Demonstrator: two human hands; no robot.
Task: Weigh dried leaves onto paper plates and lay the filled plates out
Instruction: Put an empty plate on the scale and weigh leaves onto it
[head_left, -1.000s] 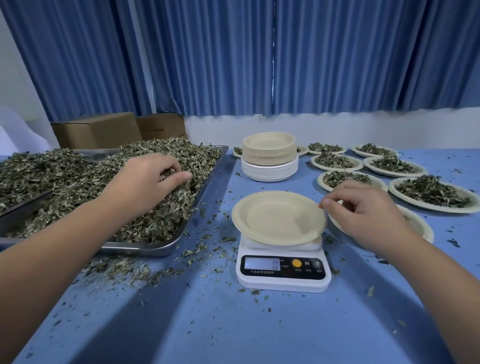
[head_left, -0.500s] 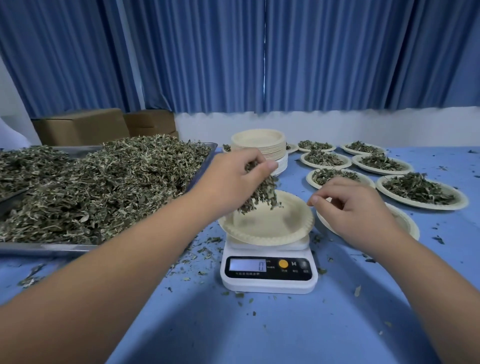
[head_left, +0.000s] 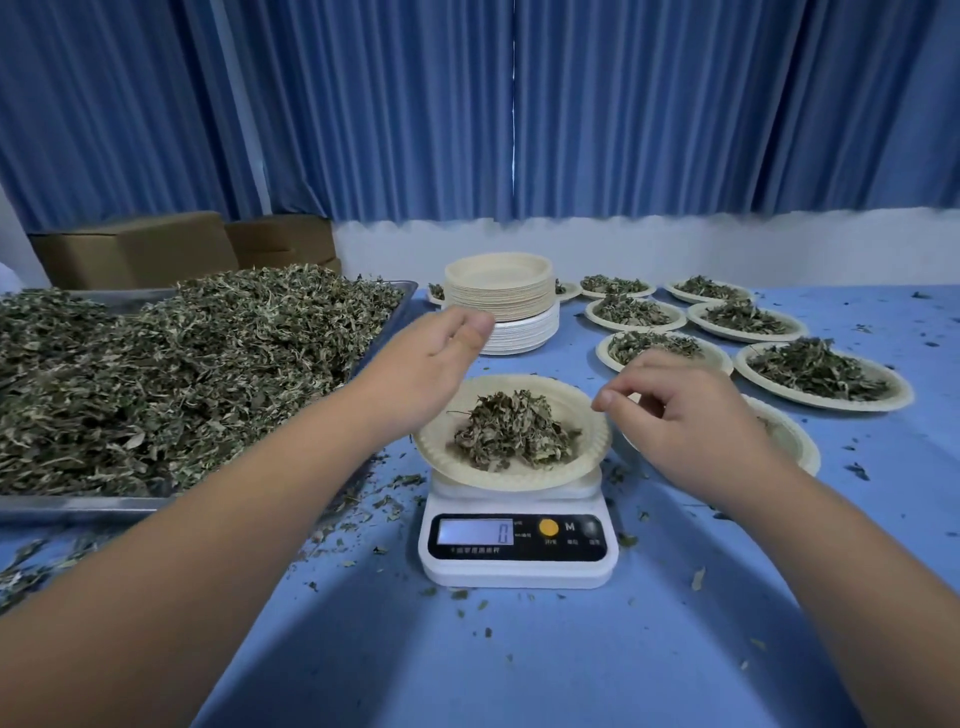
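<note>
A cream paper plate sits on the white kitchen scale, holding a small heap of dried leaves. My left hand hovers just left of and above the plate with relaxed fingers and holds nothing. My right hand hangs at the plate's right rim, fingers loosely curled, empty. A metal tray piled with dried leaves lies at the left. The scale's display shows 0.
A stack of unused paper plates stands behind the scale. Several filled plates are laid out at the right, one partly hidden under my right hand. Cardboard boxes sit behind the tray. Leaf crumbs litter the blue tablecloth.
My left hand carried a handful of leaves from the tray to the plate, dropped it there and opened. My right hand stayed beside the plate.
</note>
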